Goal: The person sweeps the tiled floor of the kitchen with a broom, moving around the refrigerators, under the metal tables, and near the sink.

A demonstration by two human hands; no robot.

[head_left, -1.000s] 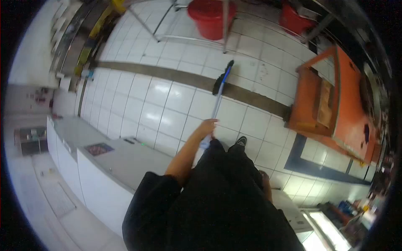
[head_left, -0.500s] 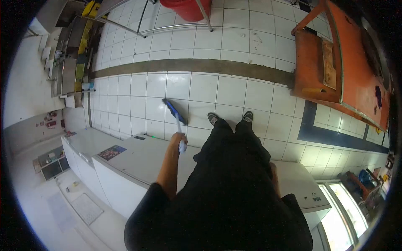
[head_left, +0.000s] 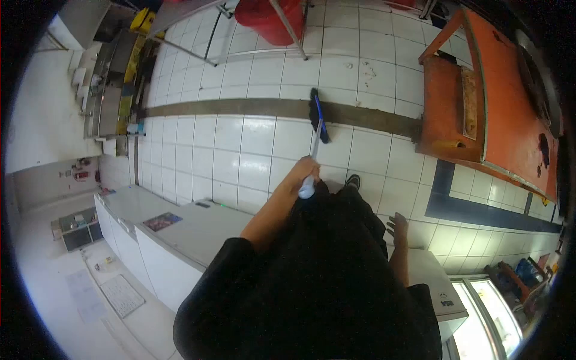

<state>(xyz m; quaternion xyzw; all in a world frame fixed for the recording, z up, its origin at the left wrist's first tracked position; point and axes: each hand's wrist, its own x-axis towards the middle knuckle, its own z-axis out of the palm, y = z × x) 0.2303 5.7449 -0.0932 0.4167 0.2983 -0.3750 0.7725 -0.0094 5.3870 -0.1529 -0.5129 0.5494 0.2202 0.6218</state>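
In front of my body, my left hand (head_left: 305, 170) is wrapped round the pale handle of a broom (head_left: 320, 120). The broom has a blue head with black bristles, which lies across the brown strip in the tiled floor. The handle's rounded end sticks out below my fist. My right hand (head_left: 398, 228) hangs at my right side with its fingers spread, holding nothing. Small light crumbs (head_left: 368, 73) are scattered on the white tiles beyond the strip, to the right of the broom head.
A metal-legged table (head_left: 258, 53) with a red bucket (head_left: 273, 23) stands at the far side. To the right is an orange wooden table (head_left: 516, 114). White chest freezers (head_left: 180, 234) line the near left, and a glass-fronted lit cabinet (head_left: 486, 318) is at lower right.
My left hand has swung forward and right, carrying the broom head from the near tiles to the brown strip. My right hand has come out from my side with its fingers showing.
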